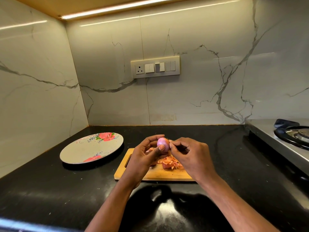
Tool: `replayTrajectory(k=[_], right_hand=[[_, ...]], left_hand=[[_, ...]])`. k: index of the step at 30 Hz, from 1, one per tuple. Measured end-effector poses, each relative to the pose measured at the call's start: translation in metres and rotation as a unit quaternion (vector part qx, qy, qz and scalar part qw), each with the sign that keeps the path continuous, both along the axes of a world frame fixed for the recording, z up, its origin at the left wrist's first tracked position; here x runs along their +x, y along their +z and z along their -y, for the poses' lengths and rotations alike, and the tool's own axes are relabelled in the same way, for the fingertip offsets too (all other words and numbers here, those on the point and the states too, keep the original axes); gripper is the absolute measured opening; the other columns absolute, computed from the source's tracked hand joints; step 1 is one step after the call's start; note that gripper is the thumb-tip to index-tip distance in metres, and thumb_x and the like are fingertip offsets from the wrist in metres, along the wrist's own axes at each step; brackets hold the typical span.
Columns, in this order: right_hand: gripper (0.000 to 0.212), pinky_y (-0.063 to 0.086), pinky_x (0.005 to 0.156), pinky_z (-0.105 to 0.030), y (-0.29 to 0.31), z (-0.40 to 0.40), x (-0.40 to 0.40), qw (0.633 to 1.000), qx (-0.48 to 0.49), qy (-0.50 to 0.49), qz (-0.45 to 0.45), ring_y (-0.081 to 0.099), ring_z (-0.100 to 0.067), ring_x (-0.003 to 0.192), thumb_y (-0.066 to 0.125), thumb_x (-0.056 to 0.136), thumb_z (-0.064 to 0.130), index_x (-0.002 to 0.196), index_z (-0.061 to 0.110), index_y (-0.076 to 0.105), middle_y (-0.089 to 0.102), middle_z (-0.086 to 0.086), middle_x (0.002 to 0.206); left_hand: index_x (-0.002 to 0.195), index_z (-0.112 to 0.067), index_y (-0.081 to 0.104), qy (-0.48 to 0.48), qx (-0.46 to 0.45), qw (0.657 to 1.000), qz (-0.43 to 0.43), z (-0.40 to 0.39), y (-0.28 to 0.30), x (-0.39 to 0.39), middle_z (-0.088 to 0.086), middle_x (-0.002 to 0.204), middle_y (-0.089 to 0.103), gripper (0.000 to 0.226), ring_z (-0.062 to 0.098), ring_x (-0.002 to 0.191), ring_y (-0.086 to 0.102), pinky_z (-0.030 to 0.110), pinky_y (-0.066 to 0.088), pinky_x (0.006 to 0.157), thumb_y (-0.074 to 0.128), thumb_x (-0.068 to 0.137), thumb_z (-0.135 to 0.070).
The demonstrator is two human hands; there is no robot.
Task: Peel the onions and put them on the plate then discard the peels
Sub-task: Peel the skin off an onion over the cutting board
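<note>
Left hand (147,154) cradling onion (163,144), long axis near upright, right hand (189,152) grip pinching its skin

Two bare forearms are seen, entering from the bottom edge toward the cutting board (155,174). No sleeves, so nothing is worn up to the frame edge. Left hand (143,158) and right hand (190,156) are ungloved above the board. Short, pale nails are shown on the left thumb and fingertips.
</note>
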State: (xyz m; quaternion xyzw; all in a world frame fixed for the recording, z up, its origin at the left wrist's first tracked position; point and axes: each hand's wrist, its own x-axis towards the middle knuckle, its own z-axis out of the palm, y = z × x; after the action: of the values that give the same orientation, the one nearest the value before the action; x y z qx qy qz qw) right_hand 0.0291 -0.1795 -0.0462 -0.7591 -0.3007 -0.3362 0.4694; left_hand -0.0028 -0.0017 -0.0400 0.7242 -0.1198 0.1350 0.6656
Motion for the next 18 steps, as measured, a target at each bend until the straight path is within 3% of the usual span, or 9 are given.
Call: replayTrajectory(k=[7, 12, 18], right_hand=[[0.028, 0.049, 0.076, -0.004, 0.0039, -0.0013, -0.0042, 1.000, 0.005, 0.017, -0.019, 0.065, 0.007, 0.095, 0.069, 0.086, 0.041, 0.102, 0.020, 0.078, 0.072, 0.018, 0.093], [0.010, 0.051, 0.070, -0.007, 0.0012, -0.0012, 0.0019, 0.999, 0.012, -0.004, -0.030, 0.067, 0.000, 0.087, 0.076, 0.088, 0.023, 0.095, 0.016, 0.079, 0.074, 0.010, 0.084], [0.013, 0.059, 0.078, -0.022, 0.0055, -0.0001, -0.0005, 0.987, 0.073, 0.075, -0.125, 0.072, -0.003, 0.089, 0.071, 0.094, 0.026, 0.104, 0.029, 0.076, 0.075, 0.016, 0.091]], left_hand=[[0.126, -0.028, 0.062, 0.002, -0.005, 1.000, -0.002, 0.0010, 0.0020, -0.0007, 0.004, 0.123, 0.068, 0.041, 0.021, 0.107, 0.071, 0.040, 0.058, 0.094, 0.069, 0.086, -0.031], [0.128, -0.025, 0.062, -0.009, -0.008, 1.000, -0.009, 0.0011, 0.0012, -0.0010, 0.004, 0.121, 0.069, 0.042, 0.025, 0.107, 0.071, 0.043, 0.057, 0.096, 0.069, 0.086, -0.030], [0.132, -0.019, 0.058, -0.027, -0.055, 0.998, -0.016, 0.0008, 0.0035, -0.0007, 0.011, 0.119, 0.071, 0.040, 0.029, 0.105, 0.072, 0.039, 0.058, 0.090, 0.063, 0.092, -0.022]])
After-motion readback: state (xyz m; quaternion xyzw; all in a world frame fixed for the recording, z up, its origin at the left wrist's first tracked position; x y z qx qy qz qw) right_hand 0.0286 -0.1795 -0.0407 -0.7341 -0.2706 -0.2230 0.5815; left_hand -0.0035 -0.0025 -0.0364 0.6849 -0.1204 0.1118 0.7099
